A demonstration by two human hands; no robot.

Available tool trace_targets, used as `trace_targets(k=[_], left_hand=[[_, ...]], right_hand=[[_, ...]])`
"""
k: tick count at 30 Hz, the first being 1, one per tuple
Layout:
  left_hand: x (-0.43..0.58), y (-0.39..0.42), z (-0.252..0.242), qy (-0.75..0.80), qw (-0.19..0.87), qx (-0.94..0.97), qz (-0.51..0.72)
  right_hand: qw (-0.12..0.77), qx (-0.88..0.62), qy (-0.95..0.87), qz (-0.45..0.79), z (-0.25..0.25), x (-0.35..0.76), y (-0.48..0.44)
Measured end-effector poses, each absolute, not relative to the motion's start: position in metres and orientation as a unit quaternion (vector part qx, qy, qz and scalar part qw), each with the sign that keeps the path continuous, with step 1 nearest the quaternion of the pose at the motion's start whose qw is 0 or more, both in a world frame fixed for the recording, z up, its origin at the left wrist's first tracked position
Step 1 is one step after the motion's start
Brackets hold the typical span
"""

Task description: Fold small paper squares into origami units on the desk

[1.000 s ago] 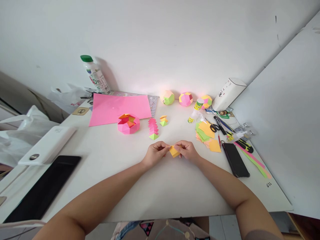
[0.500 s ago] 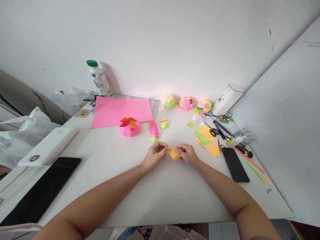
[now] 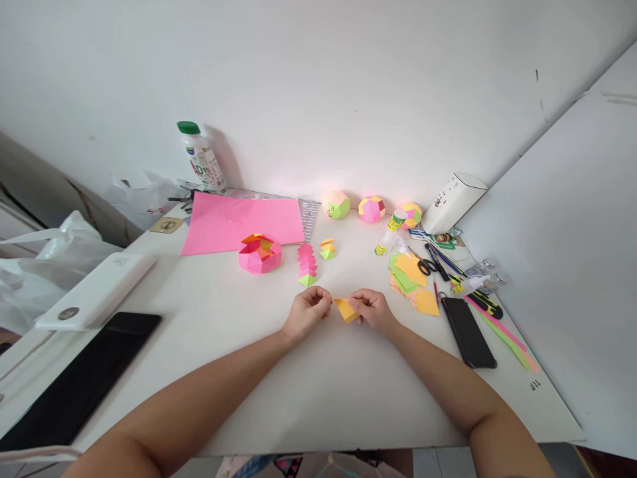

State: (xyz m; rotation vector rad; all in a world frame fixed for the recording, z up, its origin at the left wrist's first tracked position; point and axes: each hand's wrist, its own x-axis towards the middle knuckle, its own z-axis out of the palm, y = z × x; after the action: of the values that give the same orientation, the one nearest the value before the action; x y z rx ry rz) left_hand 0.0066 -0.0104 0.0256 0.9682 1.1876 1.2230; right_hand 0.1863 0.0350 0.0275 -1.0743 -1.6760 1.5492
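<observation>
A small folded piece of orange paper (image 3: 347,311) is pinched at its right side by my right hand (image 3: 374,309), thumb on top. My left hand (image 3: 308,311) is closed in a pinch at the paper's left corner; whether its fingertips grip anything is hard to see. Just beyond my hands lies a row of nested pink folded paper units (image 3: 307,259) with a green one at the near end. A shorter stack of orange and green folded units (image 3: 327,249) is beside it. To the left sits a pink faceted paper bowl (image 3: 259,257), open at the top with orange inside.
Loose orange and green paper squares (image 3: 408,273), scissors (image 3: 426,266), glue bottles (image 3: 397,220) and a black phone (image 3: 468,330) lie right. Paper balls (image 3: 371,208) line the wall. A pink sheet (image 3: 239,220), a bottle (image 3: 202,159) and a black tablet (image 3: 89,378) are left.
My left fingertips have drawn back slightly left from the paper's corner. The right hand keeps its hold on the orange paper. The whole view has shifted a little.
</observation>
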Motion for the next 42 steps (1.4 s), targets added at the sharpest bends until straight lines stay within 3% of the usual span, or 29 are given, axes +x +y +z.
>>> trace_targets(k=[15,28,34,42], left_hand=[[0.012,-0.014,0.02,0.48,0.558,0.504,0.452],[0.008,-0.011,0.028,0.506,0.559,0.428,0.498],[0.009,-0.012,0.031,0.507,0.565,0.429,0.49],[0.009,-0.011,0.028,0.481,0.572,0.4,0.531]], right_hand=[[0.281,-0.379,-0.684,0.557,0.033,0.182,0.028],[0.371,-0.409,-0.577,0.602,0.03,0.187,0.032],[0.326,-0.389,-0.62,0.599,0.031,0.186,0.031],[0.347,-0.388,-0.605,0.603,0.03,0.187,0.033]])
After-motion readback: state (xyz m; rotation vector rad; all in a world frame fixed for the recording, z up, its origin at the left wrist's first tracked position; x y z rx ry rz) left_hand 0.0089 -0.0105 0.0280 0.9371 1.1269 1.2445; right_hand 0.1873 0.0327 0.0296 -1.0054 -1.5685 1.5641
